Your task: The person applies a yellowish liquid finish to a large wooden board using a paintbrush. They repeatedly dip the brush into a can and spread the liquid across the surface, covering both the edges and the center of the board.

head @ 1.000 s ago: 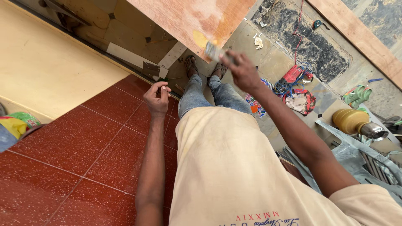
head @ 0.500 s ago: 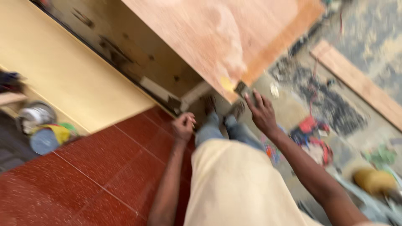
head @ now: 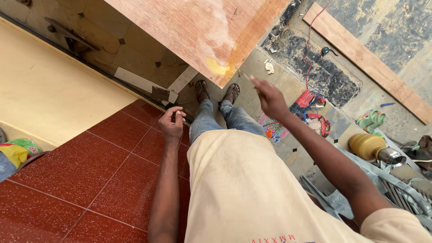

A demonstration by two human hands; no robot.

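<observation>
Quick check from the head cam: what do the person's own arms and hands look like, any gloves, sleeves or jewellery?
Both arms are bare from the short sleeves down. The left hand and the right hand wear no gloves, and no watch, ring or bracelet shows. The sleeves belong to a loose cream T-shirt with faint smudges; the right sleeve's edge sits at the upper arm. Lean forearms, no markings visible.

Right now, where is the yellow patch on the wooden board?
The yellow patch sits near the lower corner of the wooden board, just above the sandalled feet and left of the right hand.
</observation>
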